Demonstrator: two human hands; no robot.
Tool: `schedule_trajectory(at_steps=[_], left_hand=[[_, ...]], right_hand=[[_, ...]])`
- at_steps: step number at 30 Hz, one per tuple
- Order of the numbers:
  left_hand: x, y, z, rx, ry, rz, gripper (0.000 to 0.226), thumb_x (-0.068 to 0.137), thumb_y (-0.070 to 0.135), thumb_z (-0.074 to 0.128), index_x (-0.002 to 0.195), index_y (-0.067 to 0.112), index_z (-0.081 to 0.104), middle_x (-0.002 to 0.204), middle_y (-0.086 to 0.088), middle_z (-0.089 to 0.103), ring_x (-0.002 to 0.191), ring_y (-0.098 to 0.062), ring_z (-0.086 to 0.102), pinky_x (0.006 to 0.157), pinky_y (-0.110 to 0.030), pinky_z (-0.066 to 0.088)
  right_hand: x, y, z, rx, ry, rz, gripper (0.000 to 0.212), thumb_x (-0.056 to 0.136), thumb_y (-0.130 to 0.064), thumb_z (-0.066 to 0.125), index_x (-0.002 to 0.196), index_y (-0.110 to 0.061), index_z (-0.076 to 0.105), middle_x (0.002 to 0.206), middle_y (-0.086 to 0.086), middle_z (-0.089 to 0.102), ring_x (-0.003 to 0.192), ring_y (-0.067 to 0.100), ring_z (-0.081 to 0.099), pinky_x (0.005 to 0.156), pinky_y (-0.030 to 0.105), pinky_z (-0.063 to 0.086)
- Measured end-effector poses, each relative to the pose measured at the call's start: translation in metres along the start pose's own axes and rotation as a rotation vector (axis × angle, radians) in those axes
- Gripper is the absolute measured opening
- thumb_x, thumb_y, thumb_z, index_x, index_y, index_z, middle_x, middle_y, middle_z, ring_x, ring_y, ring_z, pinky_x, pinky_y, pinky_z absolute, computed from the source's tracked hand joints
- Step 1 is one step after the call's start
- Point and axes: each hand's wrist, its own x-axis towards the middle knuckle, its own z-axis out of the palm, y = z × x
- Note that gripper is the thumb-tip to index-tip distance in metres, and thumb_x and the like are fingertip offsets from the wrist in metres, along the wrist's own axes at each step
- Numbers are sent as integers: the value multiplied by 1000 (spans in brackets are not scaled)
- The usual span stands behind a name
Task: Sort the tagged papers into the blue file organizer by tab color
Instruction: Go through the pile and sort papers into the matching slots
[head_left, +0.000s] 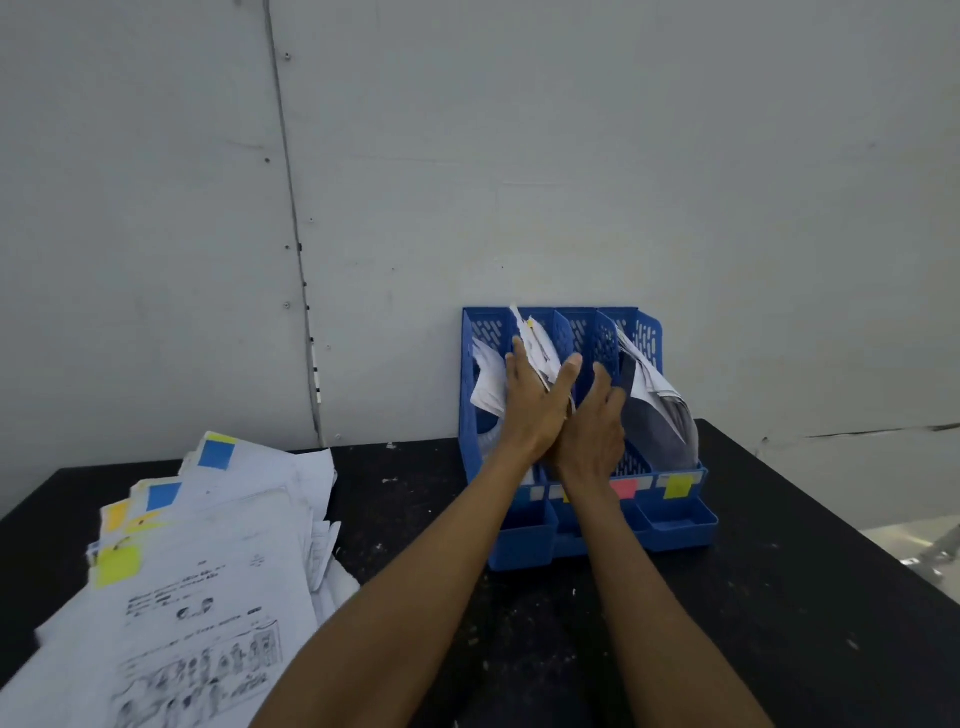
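The blue file organizer (644, 325) stands at the back of the black table against the wall. Its front carries a pink label (623, 488) and a yellow label (678, 486). My left hand (535, 410) grips a yellow-tabbed paper (537, 338) standing in the second slot from the left, fingers on its left and thumb on its right. My right hand (597, 431) is beside it at the third slot, thumb up, its fingers hidden behind the back of the hand. Crumpled sheets (485, 384) sit in the first slot and curled sheets (660, 405) in the rightmost slot.
A loose pile of printed papers (208, 571) with blue, yellow and orange tabs lies on the left of the black table (779, 597). The grey wall rises right behind the organizer. The table's right edge drops off near the right of the frame.
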Motion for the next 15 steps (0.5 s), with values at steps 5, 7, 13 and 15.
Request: schedule_trajectory(at_steps=[5, 7, 13, 15], left_hand=[[-17, 15, -76, -109, 123, 114, 69, 99, 48, 42, 155, 25, 8, 161, 5, 12, 145, -9, 19, 119, -30, 18], [-32, 12, -116, -70, 249, 160, 56, 103, 39, 39, 153, 23, 19, 158, 6, 22, 140, -4, 26, 112, -20, 22], [-90, -71, -251, 380, 438, -34, 33, 99, 21, 49, 131, 12, 55, 136, -7, 54, 127, -22, 48, 105, -26, 34], [-122, -103, -297, 536, 503, -171, 33, 95, 15, 51, 127, 11, 57, 134, -10, 55, 127, -26, 47, 105, -31, 34]], right_hand=[[-27, -53, 5, 158, 41, -168, 68, 84, -23, 67, 143, -17, 35, 132, 10, 43, 99, 24, 58, 65, 30, 47], [-50, -77, 15, 193, 24, -221, 66, 83, -19, 67, 142, -16, 38, 134, 9, 44, 102, 24, 58, 72, 36, 53], [-155, -130, 76, 293, -261, -271, 39, 87, -23, 63, 125, -19, 54, 113, 2, 59, 97, 19, 60, 77, 31, 50], [-198, -142, 98, 232, -443, -219, 35, 88, -32, 61, 121, -19, 56, 109, 1, 60, 100, 20, 59, 79, 30, 48]])
